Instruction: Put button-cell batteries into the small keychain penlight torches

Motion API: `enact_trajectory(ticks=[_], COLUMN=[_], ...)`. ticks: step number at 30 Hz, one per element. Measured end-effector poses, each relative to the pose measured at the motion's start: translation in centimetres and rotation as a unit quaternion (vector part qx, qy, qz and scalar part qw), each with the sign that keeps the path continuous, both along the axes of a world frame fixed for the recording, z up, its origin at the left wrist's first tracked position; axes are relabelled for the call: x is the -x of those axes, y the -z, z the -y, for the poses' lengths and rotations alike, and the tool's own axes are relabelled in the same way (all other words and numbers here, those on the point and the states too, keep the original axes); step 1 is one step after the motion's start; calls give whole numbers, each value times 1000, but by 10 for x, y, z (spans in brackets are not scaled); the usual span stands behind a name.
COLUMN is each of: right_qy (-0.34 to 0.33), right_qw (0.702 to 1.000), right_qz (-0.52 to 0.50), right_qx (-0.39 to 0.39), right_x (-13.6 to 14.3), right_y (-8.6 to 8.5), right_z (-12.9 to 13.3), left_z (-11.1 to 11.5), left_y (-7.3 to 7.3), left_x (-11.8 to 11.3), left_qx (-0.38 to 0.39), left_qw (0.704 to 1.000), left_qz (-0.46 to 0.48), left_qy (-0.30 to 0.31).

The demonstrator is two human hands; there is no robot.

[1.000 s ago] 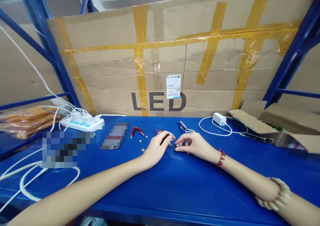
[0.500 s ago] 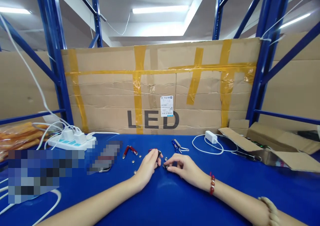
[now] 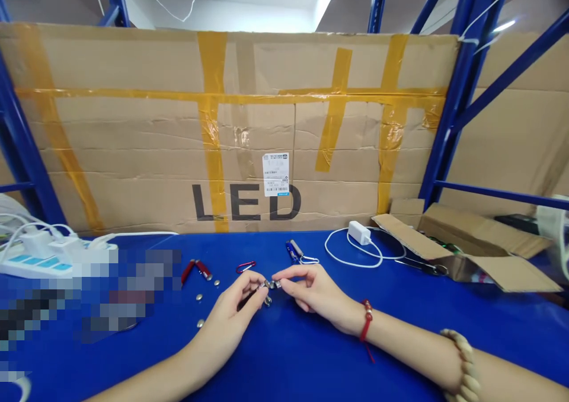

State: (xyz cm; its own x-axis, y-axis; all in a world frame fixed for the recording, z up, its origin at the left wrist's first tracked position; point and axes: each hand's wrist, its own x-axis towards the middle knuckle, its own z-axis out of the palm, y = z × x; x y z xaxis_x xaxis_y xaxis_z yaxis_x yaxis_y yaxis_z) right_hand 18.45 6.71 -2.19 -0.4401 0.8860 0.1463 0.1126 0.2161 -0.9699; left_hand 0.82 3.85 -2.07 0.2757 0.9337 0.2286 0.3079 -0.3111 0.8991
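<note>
My left hand [image 3: 242, 307] is closed around a small dark tube with a silver end [image 3: 265, 284]; most of the tube is hidden by the fingers. A small metal ring [image 3: 267, 300] shows just below the fingertips. Thumb and forefinger of my right hand [image 3: 309, 287] pinch a small silver piece [image 3: 278, 283] right at the tube's end. Whether the two parts touch is too small to tell. Left of my hands lie several button cells [image 3: 199, 297] and two red tubes [image 3: 203, 270]. A red carabiner [image 3: 246, 267] rests beyond my left hand.
Behind my right hand lie a blue tube [image 3: 291, 251] and a silver one with a metal clip [image 3: 309, 260]. A white charger [image 3: 359, 233] with a cable and an open cardboard box [image 3: 466, 265] are at right. A power strip [image 3: 57, 259] and blurred items stand left. A large carton [image 3: 146, 153] backs the table.
The view has shifted right and down. My hands have come together, and the right hand has lifted a small silver piece from the table to the tube. The red carabiner now shows fully.
</note>
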Motion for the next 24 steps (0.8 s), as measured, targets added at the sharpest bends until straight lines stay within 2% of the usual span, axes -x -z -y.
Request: enact_trajectory(ticks=[7, 16, 20, 24], right_qy=[14, 5, -31, -40], right_qw=[997, 998, 996, 992], right_qz=[-51, -23, 11, 59], right_qx=[47, 61, 81, 107], right_x=[-3, -4, -6, -6], right_y=[1, 0, -5, -11], right_z=[-2, -1, 2, 7], left_z=[0, 3, 7, 13], left_y=[0, -1, -1, -3], left_x=[0, -1, 1, 3], left_qx=[-1, -31, -98, -179], left_qw=[999, 999, 991, 972], left_qz=[-18, -29, -76, -124], left_qy=[29, 29, 45, 94])
